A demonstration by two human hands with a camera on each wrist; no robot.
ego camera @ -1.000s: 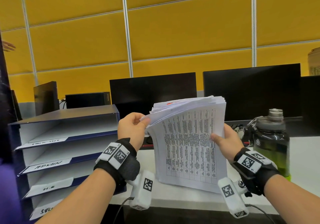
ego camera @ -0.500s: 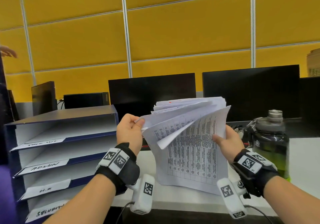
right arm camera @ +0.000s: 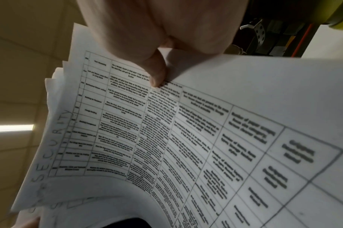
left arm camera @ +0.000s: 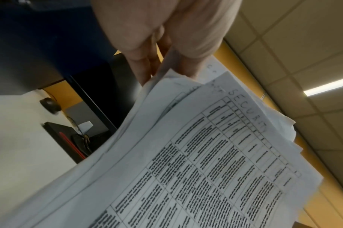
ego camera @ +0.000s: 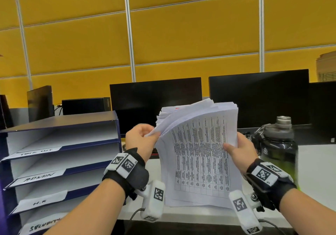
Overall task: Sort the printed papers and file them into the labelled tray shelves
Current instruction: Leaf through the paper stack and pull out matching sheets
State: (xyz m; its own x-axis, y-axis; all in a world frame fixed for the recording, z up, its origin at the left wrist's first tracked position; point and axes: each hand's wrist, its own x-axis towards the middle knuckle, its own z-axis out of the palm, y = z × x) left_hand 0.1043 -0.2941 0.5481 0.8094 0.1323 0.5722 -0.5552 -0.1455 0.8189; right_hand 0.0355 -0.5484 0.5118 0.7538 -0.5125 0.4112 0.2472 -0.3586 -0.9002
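Observation:
A thick stack of printed papers [ego camera: 198, 154] stands upright on its lower edge on the white desk [ego camera: 320, 162], its front sheet a printed table. My right hand [ego camera: 238, 149] grips the stack's right edge, thumb [right arm camera: 157, 74] on the front sheet. My left hand [ego camera: 140, 140] pinches the left corners of several rear sheets [left arm camera: 166, 74], fanned back from the front ones. The front sheet [left arm camera: 215, 162] is hand-lettered SECURITY along its top edge [right arm camera: 51, 146]. The blue tray shelves [ego camera: 60, 154] stand at the left, with slips reading ADMIN [ego camera: 39, 177], H.R [ego camera: 41, 202] and others.
A dark water bottle [ego camera: 278, 151] with a green base stands just right of my right hand. Two black monitors [ego camera: 156, 98] [ego camera: 258, 96] rise behind the papers before a yellow panel wall. Behind the stack, a black stand with a red stripe [left arm camera: 67, 143] and cables lie on the desk.
The sheet that stood bent forward half a second ago has gone back with the rear sheets. A new table sheet now faces me. The right hand holds in place.

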